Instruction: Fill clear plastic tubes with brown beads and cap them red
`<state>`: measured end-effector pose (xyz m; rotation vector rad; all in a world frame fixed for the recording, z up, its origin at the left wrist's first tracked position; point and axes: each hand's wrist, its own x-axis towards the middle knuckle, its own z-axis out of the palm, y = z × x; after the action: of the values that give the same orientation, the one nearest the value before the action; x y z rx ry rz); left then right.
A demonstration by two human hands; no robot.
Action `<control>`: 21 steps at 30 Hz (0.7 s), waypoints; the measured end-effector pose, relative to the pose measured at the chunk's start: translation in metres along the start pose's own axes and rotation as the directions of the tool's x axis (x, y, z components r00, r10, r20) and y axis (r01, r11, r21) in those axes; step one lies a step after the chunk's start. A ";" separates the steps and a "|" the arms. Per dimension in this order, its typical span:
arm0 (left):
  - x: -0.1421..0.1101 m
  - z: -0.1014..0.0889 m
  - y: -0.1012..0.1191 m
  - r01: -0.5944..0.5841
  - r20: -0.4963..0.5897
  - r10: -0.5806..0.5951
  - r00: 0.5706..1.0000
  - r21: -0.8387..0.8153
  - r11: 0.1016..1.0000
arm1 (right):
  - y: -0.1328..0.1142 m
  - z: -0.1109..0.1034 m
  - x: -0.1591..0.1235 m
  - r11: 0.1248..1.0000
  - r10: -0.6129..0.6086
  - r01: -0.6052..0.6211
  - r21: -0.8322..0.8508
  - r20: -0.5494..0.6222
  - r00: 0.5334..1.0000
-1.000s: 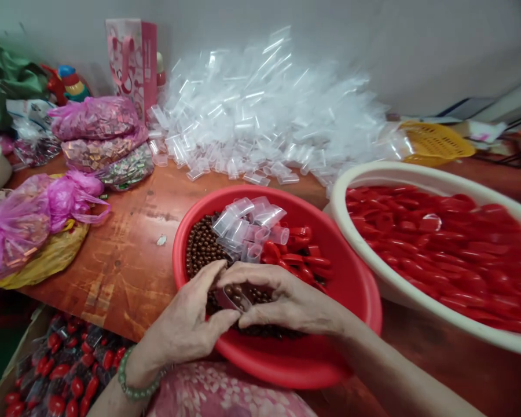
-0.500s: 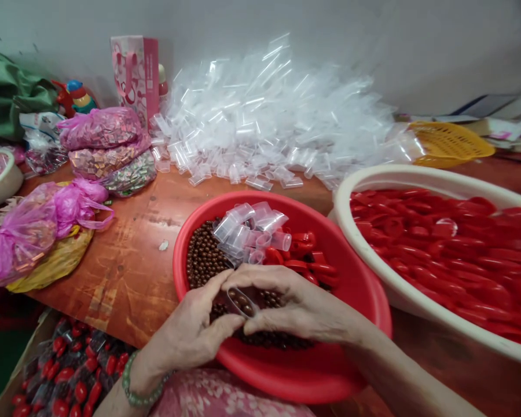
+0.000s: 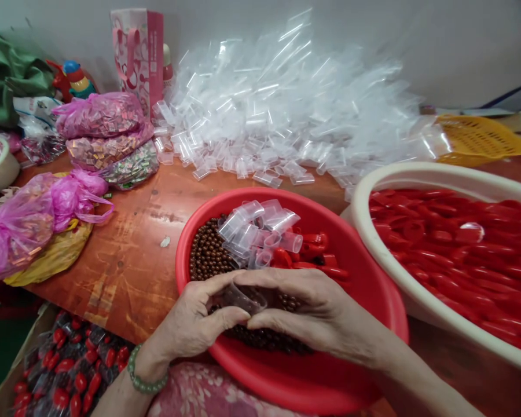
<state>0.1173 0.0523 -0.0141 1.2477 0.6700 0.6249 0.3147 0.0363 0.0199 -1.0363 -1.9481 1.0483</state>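
Note:
My left hand (image 3: 200,318) and my right hand (image 3: 304,310) meet over the front of a red basin (image 3: 330,382). Between their fingers and thumbs they hold a clear plastic tube (image 3: 244,297), its open end tilted toward me. Dark brown beads (image 3: 208,252) lie in the basin under and behind my hands; whether any are inside the tube I cannot tell. More clear tubes (image 3: 260,231) are heaped on the beads. Beside them are red plastic caps (image 3: 316,249), partly hidden by my right hand.
A big pile of clear tubes (image 3: 278,116) covers the back of the table. On the right stands a white basin (image 3: 360,214) of red plastic pieces, with a yellow basket (image 3: 481,139) behind. Pink bags (image 3: 99,119) sit left. A box of red-capped packs (image 3: 65,365) is below the table edge.
My hands stay closed around the clear tube, which has turned a little, its opening now facing more to the right. The view has shifted slightly, moving the basins rightward in the picture.

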 end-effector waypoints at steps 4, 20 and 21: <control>-0.001 -0.002 -0.001 0.013 -0.039 -0.013 0.999 -0.009 1.000 | -0.001 0.002 0.001 0.997 -0.042 0.039 -0.061 -0.039 0.998; -0.003 -0.005 -0.002 -0.023 -0.122 0.035 0.992 0.092 0.995 | -0.004 0.013 -0.020 0.997 0.070 -0.071 0.000 -0.169 0.983; -0.004 -0.006 -0.001 -0.032 -0.118 0.041 0.992 0.082 0.996 | -0.003 0.013 -0.026 0.991 0.103 -0.113 -0.071 -0.136 0.985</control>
<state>0.1102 0.0529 -0.0161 1.3063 0.7794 0.7132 0.3150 0.0083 0.0116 -1.2353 -1.8557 0.9425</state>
